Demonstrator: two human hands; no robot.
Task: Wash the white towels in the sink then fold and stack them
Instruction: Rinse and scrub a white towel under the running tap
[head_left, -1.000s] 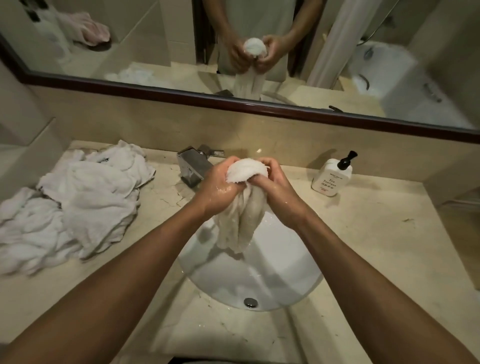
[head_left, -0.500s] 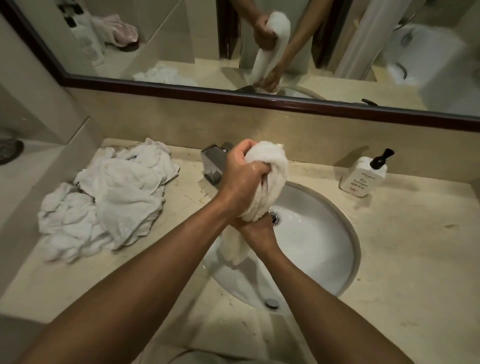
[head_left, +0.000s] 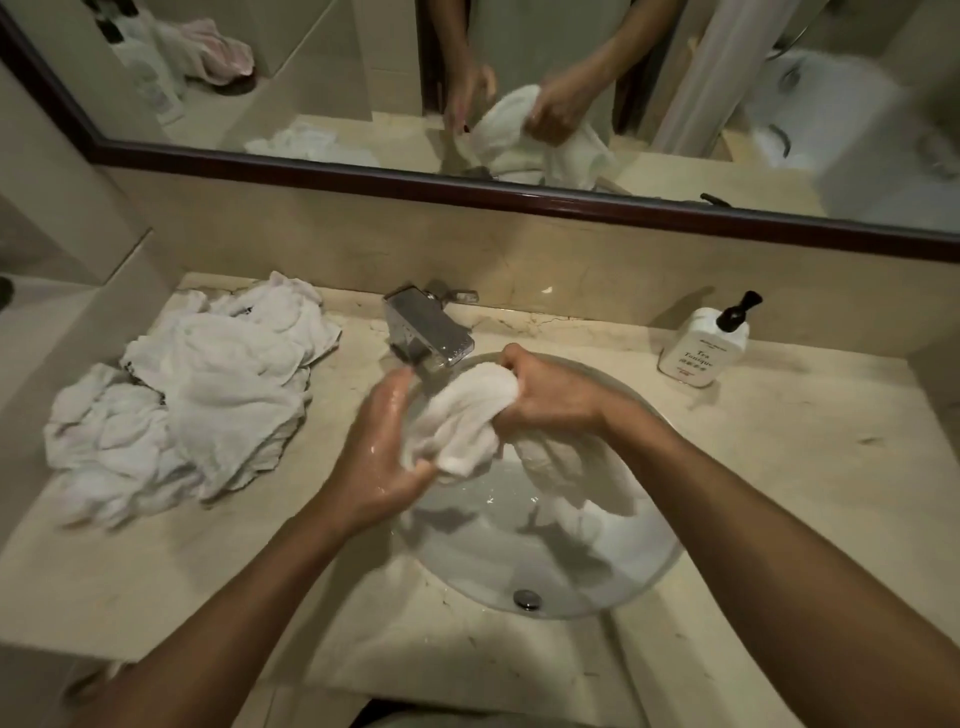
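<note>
Over the sink (head_left: 540, 597): wet towel (head_left: 467, 415), lower end partly hidden behind right wrist. Right hand (head_left: 550, 395) clenched on its top; left hand (head_left: 379, 441) flat, thumb touching its edge. Farther left, crumpled towel pile (head_left: 197, 395), count unclear. Behind, faucet (head_left: 428, 330).

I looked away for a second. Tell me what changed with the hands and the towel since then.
The hands have come apart along the towel. The right hand now grips its upper bunch alone, and the tail has dropped into the sink. The left hand has let go of the top and now touches the lower end with fingers spread. The towel pile, faucet and bottle stayed put.
</note>
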